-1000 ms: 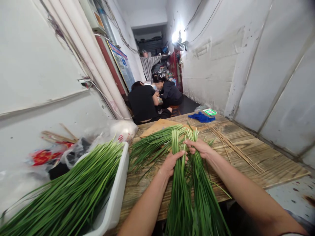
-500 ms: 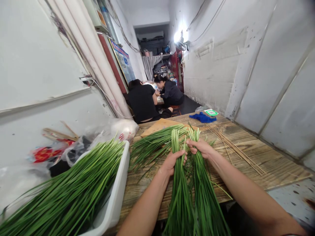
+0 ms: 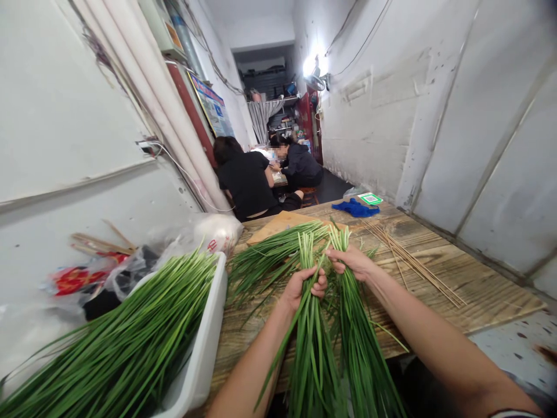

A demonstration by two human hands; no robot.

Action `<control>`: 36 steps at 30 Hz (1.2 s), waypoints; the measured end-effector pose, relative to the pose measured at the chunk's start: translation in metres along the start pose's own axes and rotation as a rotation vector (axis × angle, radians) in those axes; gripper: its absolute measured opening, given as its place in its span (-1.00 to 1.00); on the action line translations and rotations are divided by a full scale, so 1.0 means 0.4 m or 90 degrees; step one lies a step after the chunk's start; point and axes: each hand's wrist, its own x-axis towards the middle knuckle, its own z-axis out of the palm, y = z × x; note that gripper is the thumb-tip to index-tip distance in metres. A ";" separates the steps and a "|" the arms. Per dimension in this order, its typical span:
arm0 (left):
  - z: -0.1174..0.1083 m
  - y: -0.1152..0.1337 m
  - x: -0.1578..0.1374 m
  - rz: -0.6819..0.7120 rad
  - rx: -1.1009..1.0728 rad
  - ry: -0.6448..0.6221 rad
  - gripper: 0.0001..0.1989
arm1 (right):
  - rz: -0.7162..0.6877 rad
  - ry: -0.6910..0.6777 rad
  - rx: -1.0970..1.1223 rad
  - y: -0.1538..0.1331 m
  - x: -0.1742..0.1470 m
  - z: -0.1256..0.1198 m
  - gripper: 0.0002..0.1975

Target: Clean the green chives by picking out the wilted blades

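The head view looks down on two upright bunches of green leaves, pale ends up, hanging side by side over the near edge of the bench [image 3: 439,249]. The left hand [image 3: 300,285] is wrapped round the left bunch [image 3: 314,342], just below its pale ends; gripping there probably keeps the stems together while the long leaves trail free. The right hand [image 3: 355,261] grasps the right bunch [image 3: 365,342] near its top in the same way, its thumb and forefinger pointing toward the left bunch. Whether those fingertips pinch a loose stem between the bunches is too small to tell for sure.

Beyond the hands, a pile [image 3: 272,249] of the same leaves lies sideways, partly over a board [image 3: 278,220], perhaps so its pale ends face the hands. More leaves [image 3: 130,337] fill the white tub [image 3: 211,331] at the left, within easy reach. Thin sticks [image 3: 420,267] lie apart at the right, near a blue cloth [image 3: 355,207].
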 end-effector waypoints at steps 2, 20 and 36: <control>0.003 -0.005 0.006 0.009 0.042 0.056 -0.76 | 0.002 0.007 -0.004 -0.001 0.001 -0.002 -0.62; -0.003 -0.016 0.028 0.160 0.185 0.184 -0.82 | 0.020 0.022 -0.008 -0.006 0.003 -0.011 -0.65; -0.003 -0.017 0.023 0.148 0.207 0.180 -0.83 | -0.002 0.102 -0.075 -0.008 -0.003 0.009 -0.83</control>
